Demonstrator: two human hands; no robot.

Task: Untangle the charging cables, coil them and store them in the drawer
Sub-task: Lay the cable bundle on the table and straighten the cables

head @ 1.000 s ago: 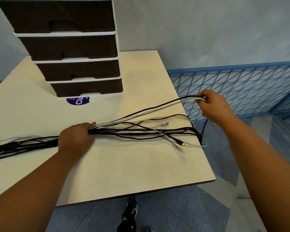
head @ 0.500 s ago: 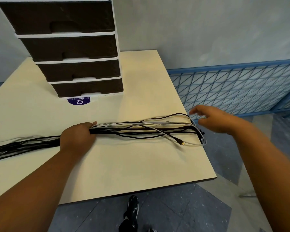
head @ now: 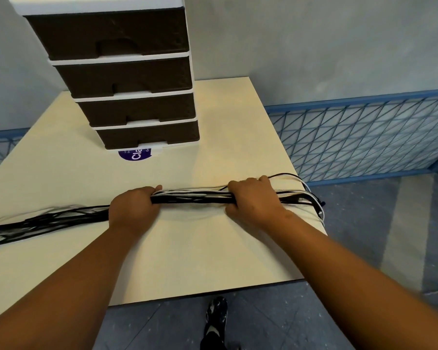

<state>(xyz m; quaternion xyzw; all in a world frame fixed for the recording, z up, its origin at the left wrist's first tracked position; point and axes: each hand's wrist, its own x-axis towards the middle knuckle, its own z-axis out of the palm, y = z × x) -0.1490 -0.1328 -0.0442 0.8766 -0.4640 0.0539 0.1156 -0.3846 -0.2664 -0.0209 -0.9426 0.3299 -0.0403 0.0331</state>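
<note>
Against grey walls, your counter (head: 187, 248) is carrying the cables (head: 192, 197); your left hand (head: 134, 210) and right hand (head: 255, 200) are gripping them, gathering for coiling. Next, you'll likely be looping them toward the shut drawer (head: 147, 135).

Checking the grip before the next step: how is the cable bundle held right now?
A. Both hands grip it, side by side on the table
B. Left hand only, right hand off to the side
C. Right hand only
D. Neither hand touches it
A: the left hand and the right hand both curl round the cable bundle, a short stretch of it showing between them on the table.
</note>
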